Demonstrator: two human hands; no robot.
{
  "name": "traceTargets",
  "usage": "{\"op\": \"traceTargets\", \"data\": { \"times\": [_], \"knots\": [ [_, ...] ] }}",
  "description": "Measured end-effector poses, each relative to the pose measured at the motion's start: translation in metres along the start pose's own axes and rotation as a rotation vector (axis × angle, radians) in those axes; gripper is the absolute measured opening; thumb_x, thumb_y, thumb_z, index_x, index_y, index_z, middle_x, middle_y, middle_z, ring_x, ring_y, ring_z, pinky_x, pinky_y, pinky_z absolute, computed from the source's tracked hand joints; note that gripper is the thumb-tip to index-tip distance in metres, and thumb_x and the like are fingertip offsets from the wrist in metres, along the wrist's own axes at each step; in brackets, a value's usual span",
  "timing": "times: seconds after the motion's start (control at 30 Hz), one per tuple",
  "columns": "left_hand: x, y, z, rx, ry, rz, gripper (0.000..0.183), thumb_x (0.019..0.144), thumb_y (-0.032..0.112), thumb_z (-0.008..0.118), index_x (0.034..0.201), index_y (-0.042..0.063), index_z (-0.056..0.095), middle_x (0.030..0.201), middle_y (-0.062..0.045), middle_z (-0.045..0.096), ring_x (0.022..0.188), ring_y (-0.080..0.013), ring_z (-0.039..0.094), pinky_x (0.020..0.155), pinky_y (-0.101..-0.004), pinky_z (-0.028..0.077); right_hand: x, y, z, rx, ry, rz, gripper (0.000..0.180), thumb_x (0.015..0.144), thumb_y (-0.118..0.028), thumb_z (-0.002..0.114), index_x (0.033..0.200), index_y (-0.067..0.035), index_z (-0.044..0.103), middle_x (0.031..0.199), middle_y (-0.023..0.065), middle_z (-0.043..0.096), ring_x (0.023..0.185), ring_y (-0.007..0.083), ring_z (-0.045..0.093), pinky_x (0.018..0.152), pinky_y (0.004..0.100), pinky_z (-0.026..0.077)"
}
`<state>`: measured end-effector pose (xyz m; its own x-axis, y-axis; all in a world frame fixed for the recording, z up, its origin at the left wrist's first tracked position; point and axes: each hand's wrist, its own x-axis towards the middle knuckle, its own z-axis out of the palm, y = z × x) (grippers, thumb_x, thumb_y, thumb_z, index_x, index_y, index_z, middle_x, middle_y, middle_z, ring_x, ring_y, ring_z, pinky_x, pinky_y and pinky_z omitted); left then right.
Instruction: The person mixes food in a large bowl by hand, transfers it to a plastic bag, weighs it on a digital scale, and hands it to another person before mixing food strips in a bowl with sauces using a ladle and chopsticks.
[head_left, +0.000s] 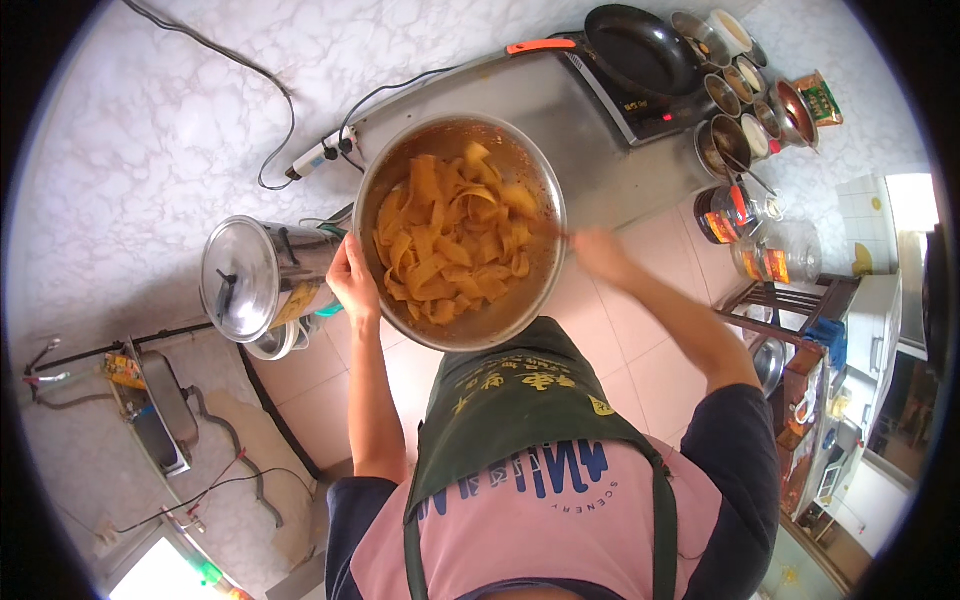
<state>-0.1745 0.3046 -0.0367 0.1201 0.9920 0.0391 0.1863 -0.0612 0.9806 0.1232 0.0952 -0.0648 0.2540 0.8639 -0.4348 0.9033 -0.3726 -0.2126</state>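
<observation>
A large round stainless steel bowl is tilted in front of my chest, over the counter's edge. Inside lie broad, curled orange-brown strips of food, and reddish specks cling to the bowl's inner wall. My left hand grips the bowl's left rim, thumb near the lip. At the right rim my right hand is blurred, closed around the handle of a thin utensil that reaches into the bowl. The utensil's far end is blurred among the strips, so its kind cannot be told.
Behind the bowl runs a steel counter with a black frying pan on an induction cooker. Several small bowls and plastic jars stand right. A lidded metal pot is left; a power strip lies by the wall.
</observation>
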Motion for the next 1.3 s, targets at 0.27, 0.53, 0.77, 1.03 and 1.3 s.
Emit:
{"op": "traceTargets", "data": {
  "times": [0.27, 0.53, 0.77, 1.03, 1.3],
  "knots": [
    [-0.015, 0.029, 0.033, 0.023, 0.069, -0.028, 0.038, 0.095, 0.028, 0.049, 0.092, -0.007, 0.063, 0.071, 0.001, 0.059, 0.064, -0.0055, 0.045, 0.058, -0.0219, 0.040, -0.071, -0.095, -0.003, 0.293, -0.186, -0.115, 0.019, 0.080, -0.017, 0.052, 0.085, -0.002, 0.064, 0.076, 0.0210, 0.062, 0.074, 0.0358, 0.062, 0.063, 0.0452, 0.050],
    [0.001, -0.007, 0.004, -0.037, 0.043, -0.019, 0.038, 0.095, 0.028, 0.049, 0.092, -0.006, 0.064, 0.074, 0.002, 0.061, 0.068, -0.0042, 0.047, 0.060, -0.0201, 0.040, -0.006, 0.001, 0.033, 0.090, -0.037, -0.115, 0.022, 0.081, -0.019, 0.052, 0.083, -0.001, 0.065, 0.076, 0.0183, 0.063, 0.068, 0.0344, 0.062, 0.062, 0.0441, 0.050],
    [0.009, 0.000, 0.006, 0.019, 0.013, -0.009, 0.041, 0.094, 0.032, 0.050, 0.095, -0.006, 0.065, 0.075, 0.002, 0.060, 0.069, -0.0047, 0.046, 0.062, -0.0203, 0.039, 0.007, -0.098, -0.050, 0.121, -0.081, -0.165, 0.015, 0.083, -0.009, 0.053, 0.083, 0.001, 0.065, 0.068, 0.0185, 0.061, 0.062, 0.0315, 0.063, 0.055, 0.0392, 0.052],
    [0.008, -0.009, 0.004, -0.102, 0.035, -0.020, 0.038, 0.094, 0.028, 0.051, 0.087, -0.007, 0.064, 0.066, 0.005, 0.053, 0.062, -0.0035, 0.041, 0.054, -0.0205, 0.034, -0.028, -0.019, 0.015, -0.025, -0.152, 0.125, 0.019, 0.080, -0.016, 0.054, 0.088, -0.003, 0.065, 0.079, 0.0189, 0.064, 0.074, 0.0343, 0.063, 0.065, 0.0442, 0.051],
    [-0.019, 0.030, 0.036, -0.030, 0.114, 0.003, 0.038, 0.095, 0.027, 0.049, 0.090, -0.008, 0.063, 0.071, 0.001, 0.059, 0.066, -0.0053, 0.046, 0.060, -0.0219, 0.041, -0.068, -0.095, -0.015, 0.396, -0.254, -0.118, 0.030, 0.088, -0.026, 0.047, 0.084, -0.001, 0.063, 0.078, 0.0208, 0.062, 0.077, 0.0376, 0.061, 0.068, 0.0460, 0.048]
  ]
}}
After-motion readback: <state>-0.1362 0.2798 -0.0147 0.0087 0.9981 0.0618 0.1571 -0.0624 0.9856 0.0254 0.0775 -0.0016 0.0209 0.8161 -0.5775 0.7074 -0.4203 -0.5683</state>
